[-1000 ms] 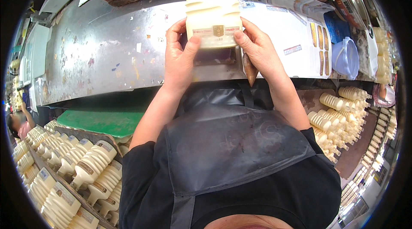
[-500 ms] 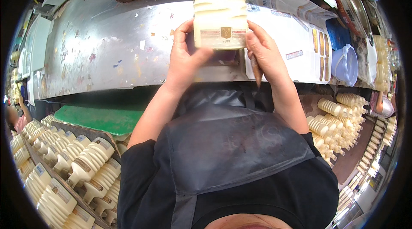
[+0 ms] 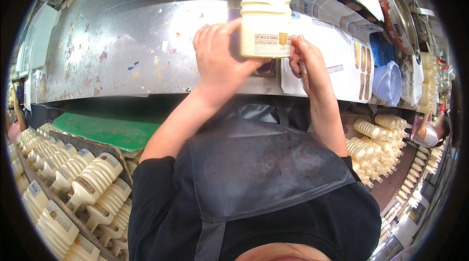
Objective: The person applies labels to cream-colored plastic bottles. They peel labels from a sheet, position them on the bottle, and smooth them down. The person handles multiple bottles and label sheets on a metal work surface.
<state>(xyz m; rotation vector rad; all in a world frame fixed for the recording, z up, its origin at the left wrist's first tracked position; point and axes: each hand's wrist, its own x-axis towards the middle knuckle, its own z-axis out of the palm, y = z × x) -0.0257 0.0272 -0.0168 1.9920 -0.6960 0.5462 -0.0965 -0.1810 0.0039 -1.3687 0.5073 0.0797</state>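
Note:
A cream-coloured ribbed bottle (image 3: 265, 21) lies on the bench with its base toward me. Near the base sits a printed label with a gold crest. My left hand (image 3: 220, 53) grips the bottle's left side, its thumb reaching along the base. At the right end of the label, my right hand (image 3: 309, 60) touches the bottle with its fingertips. A thin brown pointed tool (image 3: 304, 76) is tucked in that hand, pointing down toward me; its exact kind cannot be made out. The bottle's top is cut off by the upper edge.
Label sheets (image 3: 337, 41) lie right of the bottle, beside a lilac bucket (image 3: 388, 84). The metal bench (image 3: 117, 51) carries stuck scraps. Racks of similar bottles (image 3: 95, 183) stand lower left, with more bottles (image 3: 376, 148) at right. A green board (image 3: 105, 131) lies below the bench.
The bottle has turned so the crest sits at its right side, and appears further right. My left hand has closed in on the bottle's side; the right hand stays by the label's edge.

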